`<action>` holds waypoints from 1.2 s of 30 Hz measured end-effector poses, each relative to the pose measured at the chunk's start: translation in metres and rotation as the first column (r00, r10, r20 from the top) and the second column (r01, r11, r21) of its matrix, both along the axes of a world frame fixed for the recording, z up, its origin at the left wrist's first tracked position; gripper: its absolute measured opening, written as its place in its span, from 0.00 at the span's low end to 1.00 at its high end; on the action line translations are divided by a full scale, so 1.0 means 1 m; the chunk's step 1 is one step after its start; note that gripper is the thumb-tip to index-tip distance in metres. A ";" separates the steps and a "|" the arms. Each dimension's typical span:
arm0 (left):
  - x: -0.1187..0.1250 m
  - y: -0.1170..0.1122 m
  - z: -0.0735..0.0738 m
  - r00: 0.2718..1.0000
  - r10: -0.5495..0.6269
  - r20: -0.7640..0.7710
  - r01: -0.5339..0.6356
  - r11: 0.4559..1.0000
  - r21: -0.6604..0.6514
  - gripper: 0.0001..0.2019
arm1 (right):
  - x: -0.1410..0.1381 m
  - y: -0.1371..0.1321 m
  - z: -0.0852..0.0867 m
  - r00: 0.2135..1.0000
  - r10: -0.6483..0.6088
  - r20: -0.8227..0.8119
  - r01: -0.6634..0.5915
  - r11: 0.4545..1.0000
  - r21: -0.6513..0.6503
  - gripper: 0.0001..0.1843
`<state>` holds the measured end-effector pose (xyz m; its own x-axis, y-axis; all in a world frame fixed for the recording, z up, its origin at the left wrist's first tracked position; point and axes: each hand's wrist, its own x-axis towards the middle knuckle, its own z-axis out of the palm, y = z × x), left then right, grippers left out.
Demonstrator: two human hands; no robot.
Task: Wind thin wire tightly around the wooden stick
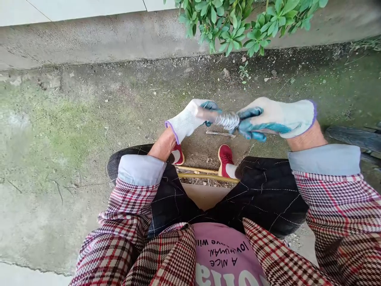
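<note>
Both my hands wear white knit gloves with teal-coated palms and purple cuffs. Between them, in front of my knees, is a brown wooden stick (208,115) with silvery wire (228,120) wound around it in many turns. My left hand (193,115) is closed around the stick's left part, its fingers partly hidden and slightly blurred. At the right end of the winding, my right hand (262,117) is closed on the stick, fingers against the wire. A brown strip of the stick shows beneath that palm. The wire's loose end cannot be made out.
On the ground below my hands lies another short stick (220,134). My red shoes (225,157) stand apart, with yellowish bars (208,174) by them. A leafy green plant (238,24) overhangs the concrete wall base (104,39). A dark object (354,137) lies at right.
</note>
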<state>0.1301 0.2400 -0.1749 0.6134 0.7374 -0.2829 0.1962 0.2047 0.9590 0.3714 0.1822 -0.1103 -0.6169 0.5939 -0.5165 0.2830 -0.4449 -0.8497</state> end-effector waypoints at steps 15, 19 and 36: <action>0.007 -0.022 0.005 0.990 -0.019 -0.141 0.022 1.000 0.016 0.05 | -0.019 0.017 -0.018 0.566 -0.095 0.819 -0.300 0.902 0.312 0.25; 0.008 -0.019 0.015 0.998 0.030 -0.050 -0.034 0.995 -0.095 0.05 | -0.017 0.014 -0.018 0.725 -0.255 0.640 0.042 0.944 0.328 0.24; 0.000 0.001 0.011 0.994 -0.003 -0.111 -0.003 0.999 -0.050 0.08 | 0.002 0.002 -0.011 0.978 0.139 0.158 -0.147 0.988 0.037 0.26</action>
<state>0.1298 0.2407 -0.1634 0.5760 0.7207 -0.3858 0.3012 0.2516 0.9198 0.3736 0.1847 -0.1216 -0.6121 0.5317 -0.5854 0.4706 -0.3499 -0.8100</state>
